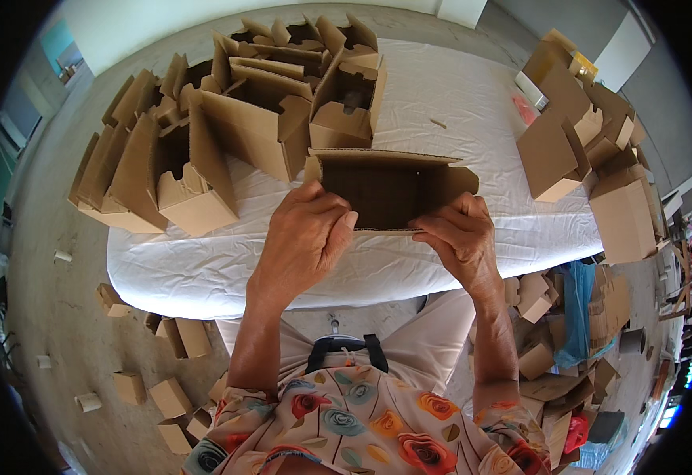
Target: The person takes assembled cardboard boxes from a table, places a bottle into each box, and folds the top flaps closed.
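Note:
An open-topped corrugated cardboard box (375,184) is held between my two hands over the near part of a table covered with white cloth (435,89). My left hand (307,234) grips its left near corner, thumb along the near wall. At the right near corner my right hand (461,237) pinches the wall between thumb and fingers. The far flap stands raised, and a small flap sticks out at the right end. The inside is dark, with nothing visible in it. Parts of both end walls are hidden behind my fingers.
Several opened boxes (256,113) stand close together at the table's far left. More boxes (554,154) are piled at the right edge, beside a red piece of plastic (523,110). Small boxes (170,398) lie on the floor at left; cartons and a blue plastic bag (574,314) lie at right.

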The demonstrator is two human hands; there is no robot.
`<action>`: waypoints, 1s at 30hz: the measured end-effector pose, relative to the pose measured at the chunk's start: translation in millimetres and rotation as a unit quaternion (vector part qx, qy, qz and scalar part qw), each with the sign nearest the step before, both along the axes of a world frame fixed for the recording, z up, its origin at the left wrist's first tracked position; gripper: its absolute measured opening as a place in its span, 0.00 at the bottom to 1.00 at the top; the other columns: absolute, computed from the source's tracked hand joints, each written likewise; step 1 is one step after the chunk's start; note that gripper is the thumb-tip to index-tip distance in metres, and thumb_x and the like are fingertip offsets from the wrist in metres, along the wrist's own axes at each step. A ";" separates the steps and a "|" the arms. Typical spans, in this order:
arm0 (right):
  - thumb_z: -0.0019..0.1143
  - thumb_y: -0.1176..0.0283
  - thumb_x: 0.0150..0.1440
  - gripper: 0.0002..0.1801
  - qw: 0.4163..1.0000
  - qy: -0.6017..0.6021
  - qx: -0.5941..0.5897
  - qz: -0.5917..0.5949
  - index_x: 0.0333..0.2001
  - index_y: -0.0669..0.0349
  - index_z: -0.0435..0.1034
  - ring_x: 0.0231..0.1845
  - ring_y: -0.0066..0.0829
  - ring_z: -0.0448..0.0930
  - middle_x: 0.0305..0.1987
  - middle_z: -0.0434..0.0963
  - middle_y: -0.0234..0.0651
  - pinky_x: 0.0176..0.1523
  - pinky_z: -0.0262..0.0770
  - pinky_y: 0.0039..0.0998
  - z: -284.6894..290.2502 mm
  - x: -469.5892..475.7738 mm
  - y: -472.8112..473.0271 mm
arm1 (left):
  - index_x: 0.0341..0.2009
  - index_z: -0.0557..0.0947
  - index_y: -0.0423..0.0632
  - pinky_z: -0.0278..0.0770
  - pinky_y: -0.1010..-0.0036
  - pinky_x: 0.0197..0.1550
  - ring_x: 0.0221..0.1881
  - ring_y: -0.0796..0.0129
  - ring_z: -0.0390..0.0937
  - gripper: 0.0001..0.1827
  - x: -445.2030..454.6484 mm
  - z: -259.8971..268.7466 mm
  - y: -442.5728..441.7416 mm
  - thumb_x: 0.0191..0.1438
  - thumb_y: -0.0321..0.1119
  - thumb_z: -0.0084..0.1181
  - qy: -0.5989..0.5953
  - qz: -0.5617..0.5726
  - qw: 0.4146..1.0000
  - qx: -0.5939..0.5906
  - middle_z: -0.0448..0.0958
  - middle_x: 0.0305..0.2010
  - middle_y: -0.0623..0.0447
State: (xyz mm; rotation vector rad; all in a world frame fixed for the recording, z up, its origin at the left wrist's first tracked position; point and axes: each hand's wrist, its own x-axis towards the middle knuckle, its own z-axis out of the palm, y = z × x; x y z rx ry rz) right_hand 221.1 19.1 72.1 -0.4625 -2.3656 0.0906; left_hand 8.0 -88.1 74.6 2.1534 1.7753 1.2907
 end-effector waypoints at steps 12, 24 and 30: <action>0.63 0.64 0.49 0.13 0.945 0.096 -0.313 -0.004 0.28 0.64 0.77 0.43 0.36 0.75 0.43 0.78 0.39 0.46 0.70 0.31 -16.5 14.2 -3.8 | 0.54 0.74 0.50 0.65 0.62 0.54 0.55 0.51 0.63 0.34 -1.6 -3.9 -32.1 0.41 0.46 0.67 0.028 0.129 0.989 -0.073 0.63 0.61 0.48; 0.69 0.56 0.40 0.47 0.974 -0.147 -0.145 -0.098 0.59 0.69 0.58 0.54 0.46 0.72 0.65 0.59 0.43 0.53 0.72 0.38 2.4 -2.6 7.1 | 0.54 0.73 0.57 0.45 0.34 0.59 0.69 0.40 0.39 0.41 17.0 -39.6 -16.2 0.28 0.34 0.73 0.136 0.205 0.964 -0.102 0.46 0.70 0.48; 0.59 0.71 0.50 0.11 0.998 0.054 0.003 -0.027 0.37 0.62 0.73 0.32 0.46 0.78 0.35 0.78 0.41 0.35 0.75 0.38 24.9 -54.2 39.8 | 0.37 0.77 0.50 0.48 0.37 0.60 0.69 0.39 0.41 0.26 10.1 -48.3 -9.9 0.27 0.28 0.71 0.100 0.212 0.971 -0.040 0.56 0.66 0.47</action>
